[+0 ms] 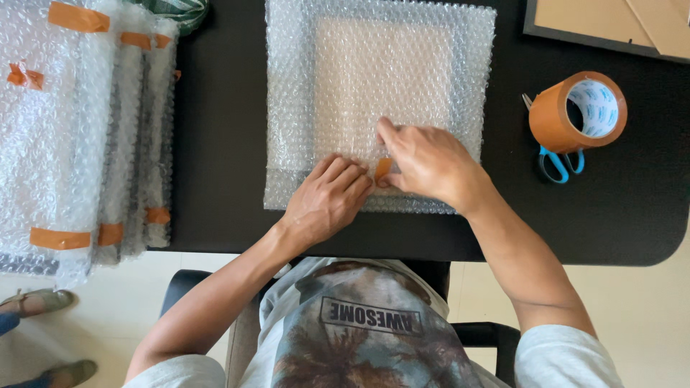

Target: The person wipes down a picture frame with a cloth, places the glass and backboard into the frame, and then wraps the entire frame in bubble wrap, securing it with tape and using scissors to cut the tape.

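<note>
A flat bubble-wrapped parcel [381, 100] lies square on the black bench [215, 144], close to the seated person. The left hand [329, 197] presses knuckles down on the folded edge, pinning the wrap, while the right hand [428, 162] pinches a strip of orange tape [383, 169] onto the seam. The tape roll [577, 111] and blue-handled scissors [559, 164] sit within reach at the right; finished taped parcels [79, 129] are stacked left.

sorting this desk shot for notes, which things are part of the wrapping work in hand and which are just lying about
In use:
left hand
right hand
square bubble-wrapped flat parcel
short orange tape strip

Lying about:
orange tape roll
blue-handled scissors
stack of taped bubble-wrapped parcels
dark-framed board
</note>
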